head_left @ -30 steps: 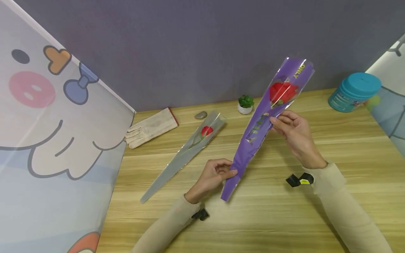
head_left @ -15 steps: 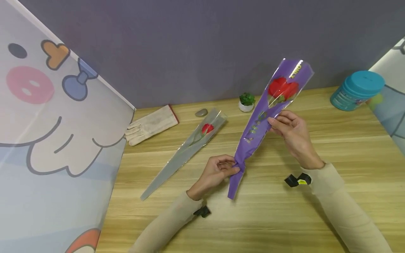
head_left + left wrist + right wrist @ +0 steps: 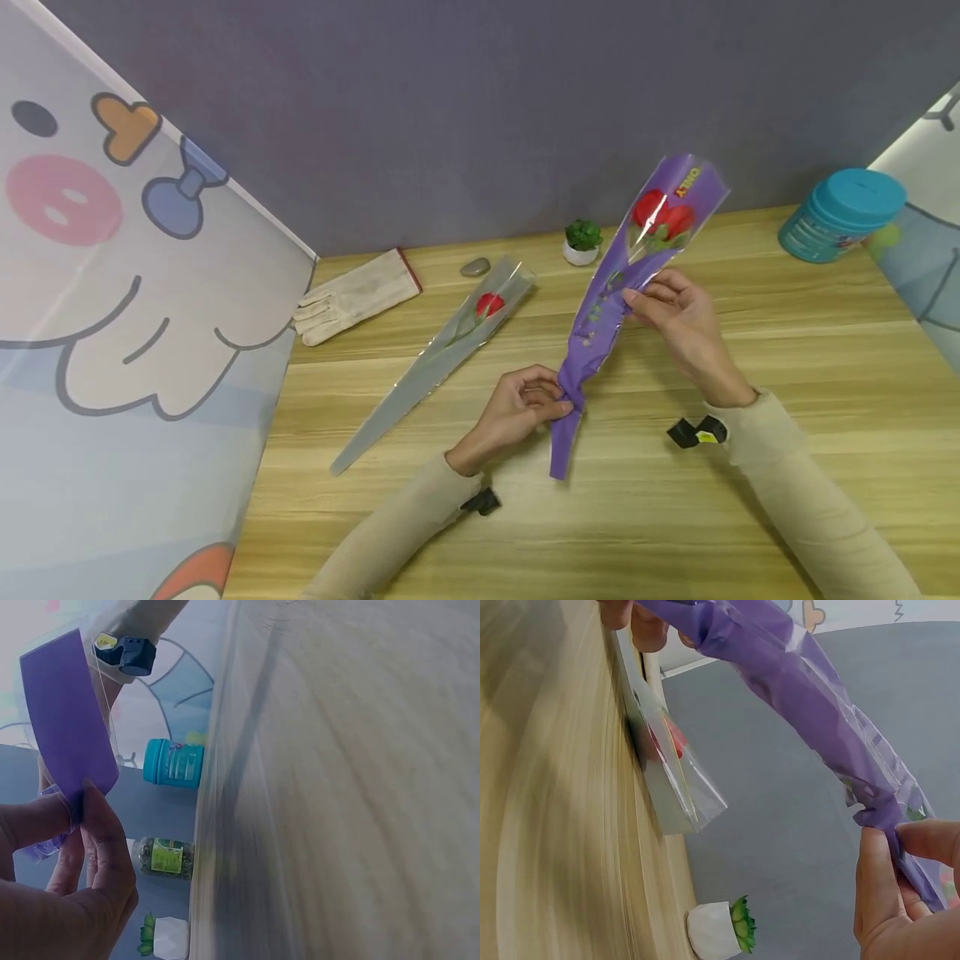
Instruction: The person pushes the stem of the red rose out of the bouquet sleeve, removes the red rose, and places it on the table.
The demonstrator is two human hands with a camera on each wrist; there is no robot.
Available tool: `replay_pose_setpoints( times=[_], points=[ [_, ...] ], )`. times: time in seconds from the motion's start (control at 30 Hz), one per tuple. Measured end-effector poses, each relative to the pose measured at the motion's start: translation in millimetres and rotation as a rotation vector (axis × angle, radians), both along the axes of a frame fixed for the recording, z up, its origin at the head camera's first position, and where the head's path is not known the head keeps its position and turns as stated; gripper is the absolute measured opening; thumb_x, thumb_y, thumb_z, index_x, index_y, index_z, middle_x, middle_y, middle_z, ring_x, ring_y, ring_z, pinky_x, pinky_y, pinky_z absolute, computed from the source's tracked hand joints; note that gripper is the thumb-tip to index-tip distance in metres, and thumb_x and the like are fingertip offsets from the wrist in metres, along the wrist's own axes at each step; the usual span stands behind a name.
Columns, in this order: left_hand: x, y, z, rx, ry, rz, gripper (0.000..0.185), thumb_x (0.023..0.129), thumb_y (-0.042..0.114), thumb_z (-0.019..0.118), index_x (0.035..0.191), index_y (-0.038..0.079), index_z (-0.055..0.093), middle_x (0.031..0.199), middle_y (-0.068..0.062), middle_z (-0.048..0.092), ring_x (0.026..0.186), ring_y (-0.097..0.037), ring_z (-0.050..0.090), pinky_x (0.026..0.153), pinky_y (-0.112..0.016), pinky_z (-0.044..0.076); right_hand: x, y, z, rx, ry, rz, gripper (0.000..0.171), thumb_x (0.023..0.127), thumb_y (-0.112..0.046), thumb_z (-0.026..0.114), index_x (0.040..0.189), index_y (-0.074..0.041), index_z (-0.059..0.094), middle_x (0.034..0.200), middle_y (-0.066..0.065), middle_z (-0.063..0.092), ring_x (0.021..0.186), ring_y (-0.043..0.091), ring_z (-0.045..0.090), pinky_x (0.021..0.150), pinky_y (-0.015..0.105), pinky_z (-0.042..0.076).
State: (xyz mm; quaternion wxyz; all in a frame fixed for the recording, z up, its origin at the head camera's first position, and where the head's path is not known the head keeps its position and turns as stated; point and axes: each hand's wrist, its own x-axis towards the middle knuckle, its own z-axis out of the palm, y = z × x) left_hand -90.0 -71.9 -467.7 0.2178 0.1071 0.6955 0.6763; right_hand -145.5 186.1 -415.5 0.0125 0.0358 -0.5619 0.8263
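1. The left hand (image 3: 517, 408) pinches the purple sleeve (image 3: 600, 312) near its narrow lower end, fingers curled around a twist in it.
2. The right hand (image 3: 675, 312) pinches the sleeve's middle, just below the rose (image 3: 662, 218).
3. The sleeve is held tilted above the counter (image 3: 750, 500).
4. A clear sleeve (image 3: 442, 354) lies to the left.

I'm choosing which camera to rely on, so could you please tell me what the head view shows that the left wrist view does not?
Only the head view shows the glove, the clear-wrapped rose and the right hand pinching the purple sleeve. Only the left wrist view shows a green-labelled jar. Both show the left hand pinching the sleeve, the teal tub and the small plant.
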Motion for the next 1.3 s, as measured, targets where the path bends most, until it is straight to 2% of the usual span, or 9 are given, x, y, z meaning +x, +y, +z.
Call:
replay_pose_setpoints(
  times=[0.13,0.33,0.53,0.77,1.07,1.3],
  points=[
    [1.0,0.9,-0.1,-0.004,-0.001,-0.006,0.024,0.088,-0.004,0.077,0.110,-0.008,0.068,0.094,-0.006,0.071,0.076,-0.003,0.068,0.068,-0.017,0.055,2.1,-1.9,-0.7,0.061,0.003,0.017,0.024,0.097,0.006,0.067,0.118,-0.006,0.065,0.095,-0.003,0.079,0.083,0.006,0.075,0.074,0.022,0.063],
    [1.4,1.8,-2.3,-0.011,0.011,-0.012,0.022,0.088,-0.001,0.078,0.109,-0.006,0.071,0.096,-0.019,0.074,0.076,-0.005,0.070,0.069,-0.019,0.056,4.8,-4.9,-1.5,0.135,-0.026,0.022,0.027,0.097,0.004,0.067,0.120,-0.010,0.064,0.098,-0.006,0.079,0.085,0.005,0.074,0.075,0.020,0.062],
    [1.8,3.9,-2.0,-0.017,0.004,-0.008,0.022,0.088,-0.001,0.078,0.109,-0.006,0.072,0.099,-0.022,0.074,0.076,-0.004,0.069,0.069,-0.018,0.056,8.8,-8.0,-4.8,0.171,-0.065,0.031,0.025,0.097,0.002,0.069,0.119,-0.011,0.063,0.095,-0.008,0.079,0.084,0.003,0.075,0.074,0.020,0.062],
    [1.7,6.4,-2.2,-0.003,-0.008,0.005,0.024,0.088,-0.001,0.079,0.111,-0.005,0.072,0.100,-0.020,0.074,0.077,-0.004,0.069,0.069,-0.018,0.056,12.4,-8.5,-6.7,0.194,-0.074,0.032,0.024,0.097,0.001,0.069,0.116,-0.013,0.063,0.095,-0.009,0.079,0.084,0.002,0.075,0.076,0.020,0.062],
    [1.8,8.7,-2.6,0.017,-0.016,0.015,0.029,0.088,-0.002,0.078,0.116,-0.005,0.071,0.100,-0.015,0.073,0.078,-0.004,0.069,0.070,-0.017,0.057,14.5,-4.7,-9.4,0.224,-0.055,0.062,0.027,0.098,-0.002,0.069,0.122,-0.013,0.062,0.100,-0.011,0.079,0.088,0.002,0.076,0.078,0.018,0.061],
    [2.1,10.7,-0.9,0.006,-0.012,0.010,0.027,0.089,0.000,0.079,0.115,-0.005,0.072,0.101,-0.015,0.074,0.077,-0.004,0.069,0.069,-0.018,0.057,14.9,-2.8,-6.2,0.274,-0.080,0.062,0.028,0.098,-0.005,0.071,0.122,-0.015,0.063,0.100,-0.012,0.079,0.089,0.003,0.076,0.080,0.020,0.062]
  ],
)
